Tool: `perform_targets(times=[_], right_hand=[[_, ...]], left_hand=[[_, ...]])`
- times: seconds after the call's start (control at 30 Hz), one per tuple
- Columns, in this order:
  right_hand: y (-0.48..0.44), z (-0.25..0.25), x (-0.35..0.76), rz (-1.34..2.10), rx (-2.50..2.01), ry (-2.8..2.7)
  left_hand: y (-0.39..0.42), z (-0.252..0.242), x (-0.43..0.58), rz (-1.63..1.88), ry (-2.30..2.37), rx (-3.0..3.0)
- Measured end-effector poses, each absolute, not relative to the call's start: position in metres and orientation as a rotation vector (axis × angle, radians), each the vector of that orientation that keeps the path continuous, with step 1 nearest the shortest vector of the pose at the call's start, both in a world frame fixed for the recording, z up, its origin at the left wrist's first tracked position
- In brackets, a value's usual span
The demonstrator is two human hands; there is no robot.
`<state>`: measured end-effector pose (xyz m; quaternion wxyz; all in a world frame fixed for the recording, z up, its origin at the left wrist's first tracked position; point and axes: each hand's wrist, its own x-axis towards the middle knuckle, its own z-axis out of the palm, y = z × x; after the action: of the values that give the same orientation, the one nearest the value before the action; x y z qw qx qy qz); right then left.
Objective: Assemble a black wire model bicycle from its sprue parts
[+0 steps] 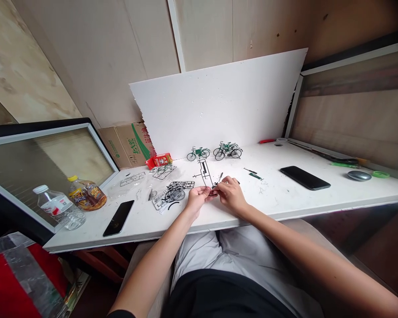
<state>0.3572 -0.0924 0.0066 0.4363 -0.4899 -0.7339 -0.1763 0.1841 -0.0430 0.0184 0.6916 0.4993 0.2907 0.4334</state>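
Note:
Both hands meet at the front middle of the table, fingers closed. My left hand [197, 197] pinches the lower end of a thin dark plastic sprue [204, 171], which stands up from the fingers. Close against it, my right hand [232, 194] has its fingertips on the same end of the sprue; any small part between them is hidden. Left of my hands lies a pile of dark sprues and small wheels [176, 193]. Beyond them stand assembled green model bicycles [198, 153], with another overlapping group [227, 150] to their right.
A phone [118, 217] lies at left, near two bottles [86, 193]. Another phone [305, 177], a mouse [359, 176] and loose green parts [254, 175] lie at right. A red packet [159, 160], a cardboard box [128, 145] and a white board [219, 110] stand behind.

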Motion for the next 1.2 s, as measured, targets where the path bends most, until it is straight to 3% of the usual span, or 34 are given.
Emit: perform_targets(times=[0.33, 0.73, 1.2], right_hand=[[-0.093, 0.011, 0.358, -0.126, -1.062, -1.714], [-0.098, 0.018, 0.352, -0.387, -1.239, -1.746], [-0.092, 0.016, 0.350, 0.186, -1.255, -1.489]], left_hand=[[-0.045, 0.017, 0.187, 1.009, 0.626, 1.123], [-0.055, 0.008, 0.203, 1.223, 0.593, 0.887], [-0.058, 0.013, 0.203, 1.258, 0.668, 1.019]])
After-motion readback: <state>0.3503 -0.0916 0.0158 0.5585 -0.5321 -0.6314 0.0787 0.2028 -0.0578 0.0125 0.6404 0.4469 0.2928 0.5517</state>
